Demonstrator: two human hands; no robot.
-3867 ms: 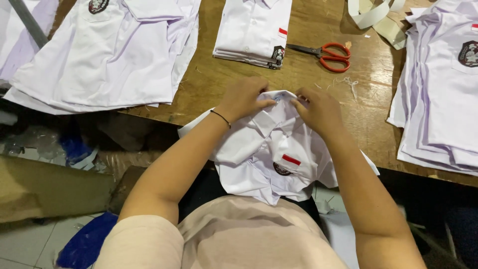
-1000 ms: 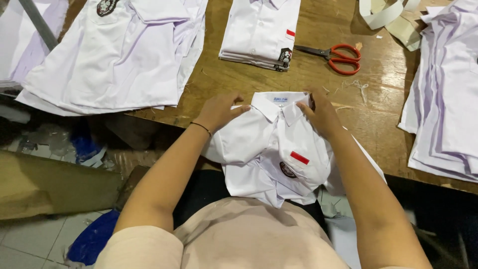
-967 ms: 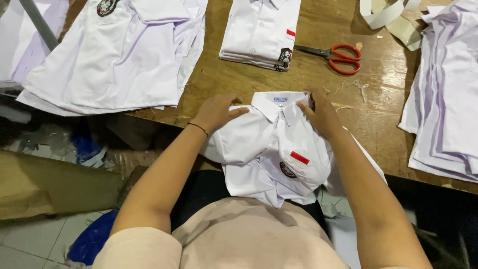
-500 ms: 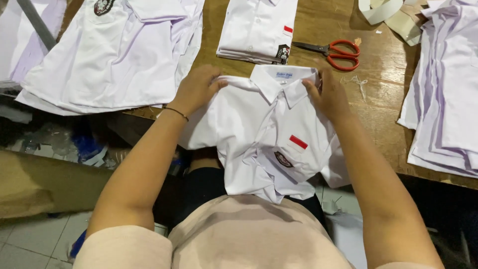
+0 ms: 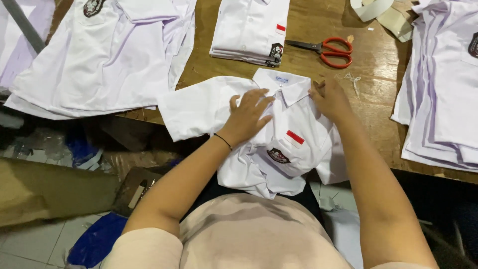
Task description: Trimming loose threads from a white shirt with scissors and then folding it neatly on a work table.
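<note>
A white short-sleeved shirt [image 5: 209, 107] with a red patch and a dark badge lies front-up over the near edge of the wooden table [image 5: 318, 22], its lower part hanging toward my lap. My left hand [image 5: 249, 114] rests flat on the chest with fingers spread, just left of the collar. My right hand [image 5: 331, 99] presses on the shirt's right shoulder beside the collar; I cannot tell whether it pinches the cloth. The left sleeve is spread out to the side.
A folded stack of white shirts [image 5: 251, 27] sits behind, with red-handled scissors [image 5: 326, 50] to its right. Loose white shirts are piled at the left [image 5: 99, 55] and right [image 5: 443, 84]. Strips of pale tape [image 5: 376, 10] lie at the back. The floor below the table holds blue cloth [image 5: 94, 239].
The shirt has gone from bunched in both hands near my lap to spread on the table. My left hand moved from the sleeve onto the chest and now lies flat.
</note>
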